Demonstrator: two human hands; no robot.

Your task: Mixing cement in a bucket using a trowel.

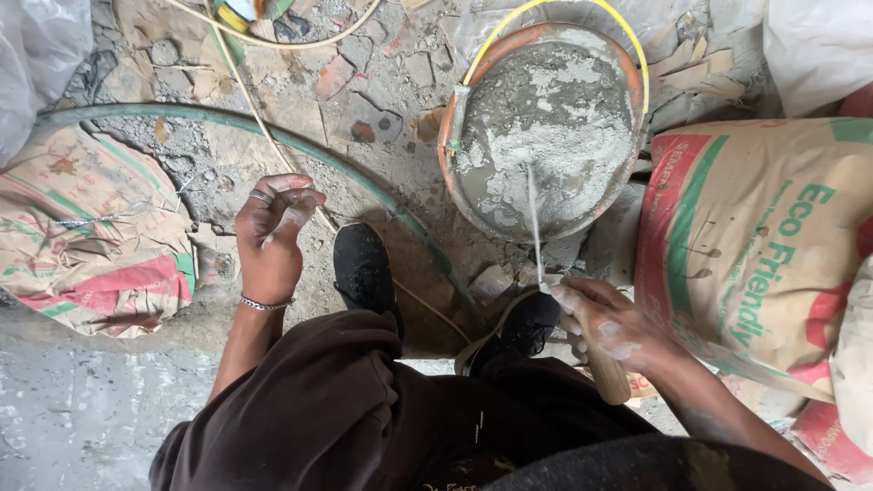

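My right hand [607,325], dusted with grey cement, grips the wooden handle of a trowel [535,218]. The thin metal blade reaches up into an orange basin [446,136] holding wet and dry grey cement mix. My left hand [271,232] hovers over the rubble floor with the fingers loosely curled and nothing visibly in them; it wears a ring and a wrist chain. Between the hands are my two black shoes [364,268], and my dark trousers fill the bottom of the view.
A printed cement sack [755,255] lies right of the basin, a flattened one [82,245] at left. A green hose [273,136] curves across broken brick. A yellow cord [509,23] loops round the basin's rim. White plastic bags sit in both top corners.
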